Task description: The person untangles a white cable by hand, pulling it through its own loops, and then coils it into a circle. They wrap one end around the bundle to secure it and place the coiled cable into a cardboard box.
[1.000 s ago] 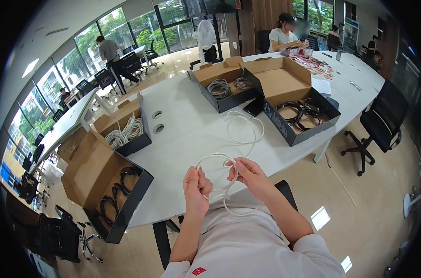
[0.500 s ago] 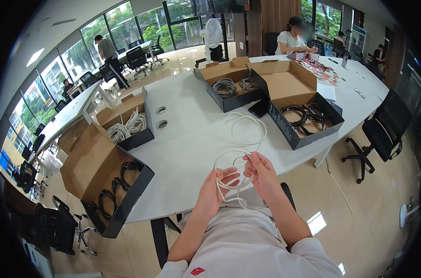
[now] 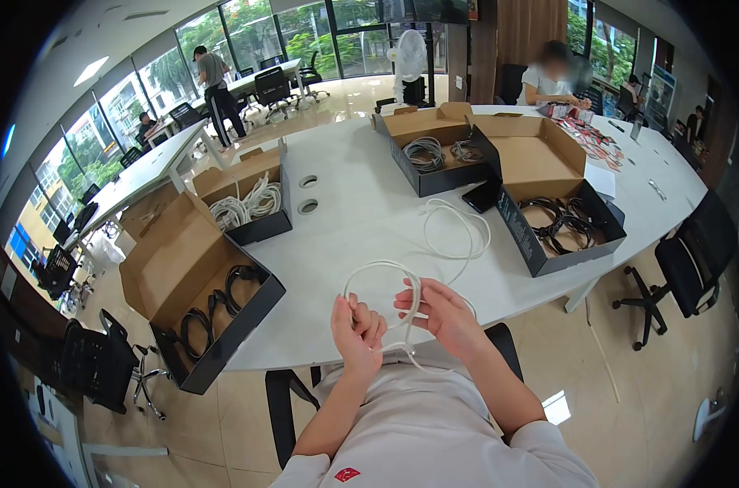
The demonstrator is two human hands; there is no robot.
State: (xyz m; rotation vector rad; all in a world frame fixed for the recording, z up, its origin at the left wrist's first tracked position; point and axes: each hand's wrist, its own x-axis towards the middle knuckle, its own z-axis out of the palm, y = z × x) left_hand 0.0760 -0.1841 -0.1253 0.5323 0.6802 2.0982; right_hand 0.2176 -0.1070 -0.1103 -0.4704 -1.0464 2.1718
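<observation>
A white cable (image 3: 383, 264) hangs in loose loops between my hands at the table's near edge. My left hand (image 3: 358, 333) is closed round the left side of the coil. My right hand (image 3: 441, 315) is at the coil's right side, its fingers partly bent and the thumb near the cable; whether it grips the cable is unclear. A further loop of the same cable (image 3: 488, 236) lies on the white table (image 3: 337, 244) beyond my right hand.
Open boxes hold cables: a black-cable box (image 3: 243, 337) and a white-cable box (image 3: 284, 213) at left, a grey-cable box (image 3: 425, 183) behind, another black-cable box (image 3: 540, 259) at right. A phone (image 3: 482, 196) lies between boxes. A seated person (image 3: 544, 81) is across the table.
My hands have moved apart, with the left lower and further left. The coil has opened wider, and my right hand's fingers have loosened from their pinch. The camera view has turned left.
</observation>
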